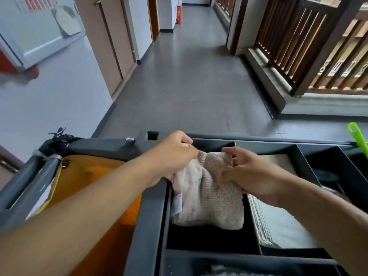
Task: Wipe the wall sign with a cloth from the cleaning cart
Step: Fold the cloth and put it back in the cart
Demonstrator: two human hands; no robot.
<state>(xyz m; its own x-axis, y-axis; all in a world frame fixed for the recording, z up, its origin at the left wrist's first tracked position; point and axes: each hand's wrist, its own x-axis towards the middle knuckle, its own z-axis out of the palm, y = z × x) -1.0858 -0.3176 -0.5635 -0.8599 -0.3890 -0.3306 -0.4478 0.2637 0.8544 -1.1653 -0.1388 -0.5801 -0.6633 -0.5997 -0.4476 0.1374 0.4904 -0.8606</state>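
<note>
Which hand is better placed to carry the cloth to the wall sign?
Probably the left hand: it already pinches the cloth, like the right hand, and the wall sign hangs on the left side.

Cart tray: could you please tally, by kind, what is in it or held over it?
Cloth: 1
Hands gripping it, left and right: 2
Stack of white sheets: 1
Green handle: 1
Total: 5

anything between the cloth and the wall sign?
Nothing visible. Both hands, left hand and right hand, grip the cloth over the cart; the wall sign hangs up-left with only bare wall in between.
</note>
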